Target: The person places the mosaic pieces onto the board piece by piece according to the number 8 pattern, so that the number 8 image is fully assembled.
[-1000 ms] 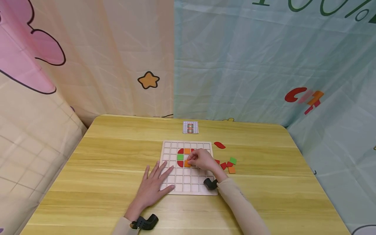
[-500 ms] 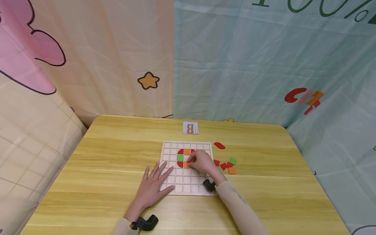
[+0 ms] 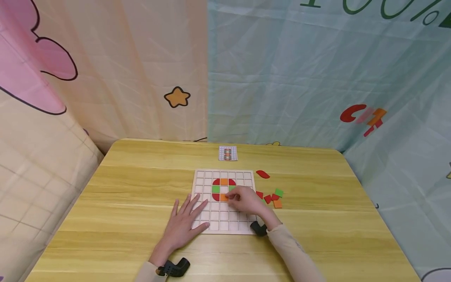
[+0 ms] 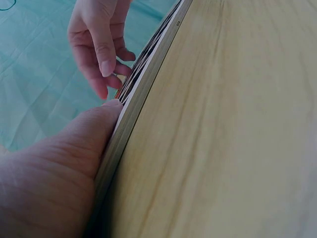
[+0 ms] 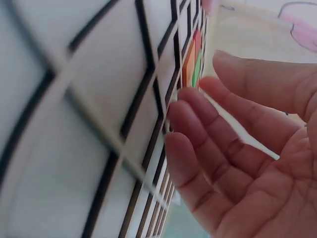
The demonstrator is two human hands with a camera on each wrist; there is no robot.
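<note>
Grid board [image 3: 224, 215]: found flat on the tabletop [image 3: 127, 176], in front of the person. Seven tiles were visible in a ring around one bare cell: three red tiles [image 3: 232, 182], two orange tiles [image 3: 224, 181] and two green tiles [image 3: 216, 189]. The ring's near right corner was hidden behind the right hand [image 3: 244, 199]. Loose pieces [image 3: 267, 199] in the same colours lay to the right of the board, with a red leaf-shaped piece [image 3: 262, 174] farther off. The patterned card [image 3: 228, 153] beyond the board (print too small to read fully) appeared to show a longer figure, so the layout was judged roughly half done.

The right hand reached in low from the right, beside the near orange tile; its fingers [image 5: 182, 156] were loosely bent, with nothing visible between them and the thumb. The left hand [image 3: 183, 227] lay spread over the board's near left edge, fingers straight, grasping nothing.
</note>
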